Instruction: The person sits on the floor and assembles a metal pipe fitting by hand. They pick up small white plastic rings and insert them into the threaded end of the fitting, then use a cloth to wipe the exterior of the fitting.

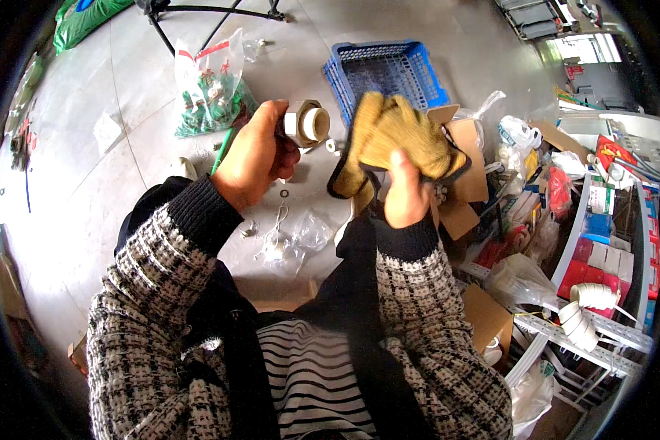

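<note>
My left hand (251, 158) is closed around a metal pipe fitting with a hexagonal collar (298, 125). Its round, pale end points to the right, and part of the fitting is hidden in my fingers. On the right, my right hand (405, 194) grips a pair of tan knitted work gloves (400, 136) with dark edging. The thumb lies over the gloves; the other fingers are hidden beneath them. Between the two hands, lower down, a small white ring-shaped piece (332, 146) shows.
Beyond the gloves stands a blue plastic crate (385, 50). A clear bag of green fittings (211, 92) sits at the far left. Small parts and crumpled plastic bags (312, 231) lie on the floor. Cardboard boxes (468, 158) and a crowded metal rack (576, 341) fill the right.
</note>
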Demonstrator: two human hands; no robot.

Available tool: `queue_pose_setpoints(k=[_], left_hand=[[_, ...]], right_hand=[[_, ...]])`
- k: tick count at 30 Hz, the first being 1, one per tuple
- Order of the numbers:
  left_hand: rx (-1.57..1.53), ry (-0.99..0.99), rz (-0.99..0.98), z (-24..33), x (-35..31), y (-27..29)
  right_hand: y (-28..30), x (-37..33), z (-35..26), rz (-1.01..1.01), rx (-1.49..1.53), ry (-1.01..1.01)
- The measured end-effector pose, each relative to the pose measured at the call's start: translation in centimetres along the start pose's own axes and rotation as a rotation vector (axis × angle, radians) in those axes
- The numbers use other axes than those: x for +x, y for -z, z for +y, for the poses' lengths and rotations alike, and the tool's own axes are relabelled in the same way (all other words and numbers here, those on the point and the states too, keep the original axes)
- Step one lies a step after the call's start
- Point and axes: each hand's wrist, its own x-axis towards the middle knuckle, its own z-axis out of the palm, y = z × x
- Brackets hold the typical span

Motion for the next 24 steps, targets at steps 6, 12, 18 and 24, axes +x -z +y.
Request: queue_pose_setpoints(k=[6,12,18,24], left_hand=[[0.081,0.127,0.107,-1.1,-0.6,-1.2],[0.487,0.052,0.034,-2.6,-1.5,-1.8],[0.617,-0.183,-0.060,-5.7,-1.4,-1.4],[0.656,-0.274,-0.083,-5.6,-2.5,-3.2]], right_hand=[[-0.6,0.6,2.6,-0.581,-0.272,0.126],[-0.3,0.6,0.8,-0.537,-0.907,0.729],[1.8,0.6,1.9,-0.666,-0.709,0.577],[4.2,-3.0,7.6,-0.158,-0.430,0.699]])
